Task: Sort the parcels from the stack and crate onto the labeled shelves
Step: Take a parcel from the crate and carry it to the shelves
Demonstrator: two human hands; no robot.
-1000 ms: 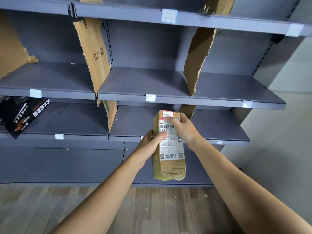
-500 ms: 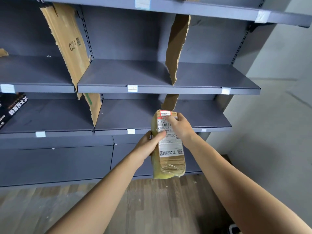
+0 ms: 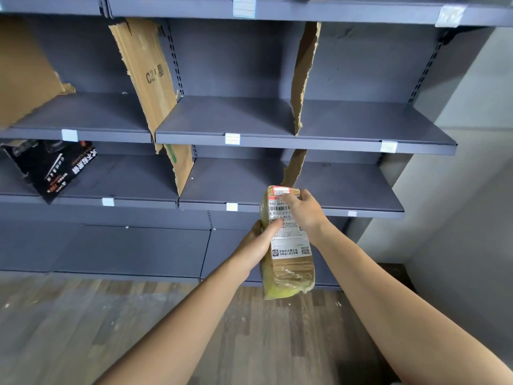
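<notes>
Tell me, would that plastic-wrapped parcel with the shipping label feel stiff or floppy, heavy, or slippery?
Probably fairly stiff: the parcel has a block shape with no sag, though the left hand and right hand hold only its upper half. Likely light, being held out on outstretched arms. Its glossy, wrinkled wrap may be somewhat slippery.

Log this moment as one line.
left hand: grips side of yellowish tape-wrapped parcel | right hand: grips its top end | parcel: upright, white shipping label facing camera | status: not yet on grey metal shelves
</notes>
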